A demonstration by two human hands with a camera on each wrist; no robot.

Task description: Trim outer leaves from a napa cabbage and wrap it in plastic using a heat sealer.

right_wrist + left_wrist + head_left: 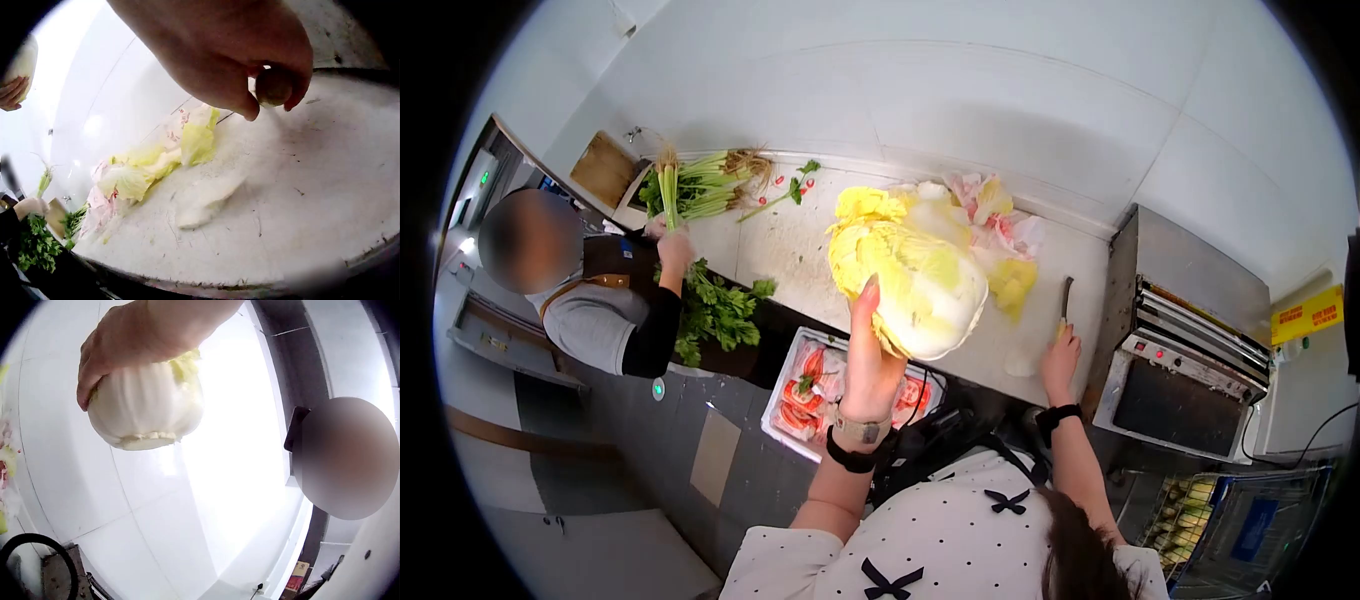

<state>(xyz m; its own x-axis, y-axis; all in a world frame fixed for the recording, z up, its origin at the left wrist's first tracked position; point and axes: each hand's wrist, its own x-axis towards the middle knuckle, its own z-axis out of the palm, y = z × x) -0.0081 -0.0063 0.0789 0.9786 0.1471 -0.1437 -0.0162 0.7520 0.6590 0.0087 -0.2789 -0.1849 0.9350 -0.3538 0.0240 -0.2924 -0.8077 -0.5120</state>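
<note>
My left hand [872,360] holds up a large napa cabbage [915,275] above the counter, its yellow leafy end to the left. In the left wrist view the fingers wrap over the cabbage [147,406], and its cut white base faces down. On the right, my right hand [1060,362] grips a knife [1067,297] by its handle, the blade pointing to the back. The butt of the handle [274,87] shows between thumb and fingers in the right wrist view. A pale loose leaf [203,203] lies on the counter near that hand.
Stripped leaves [1012,285] and a crumpled printed bag [1010,235] lie along the wall side of the counter [800,240]. Another person holds celery [668,190] at the left. A white crate [772,415] of red-printed bags stands below; a metal appliance [1190,390] is at right.
</note>
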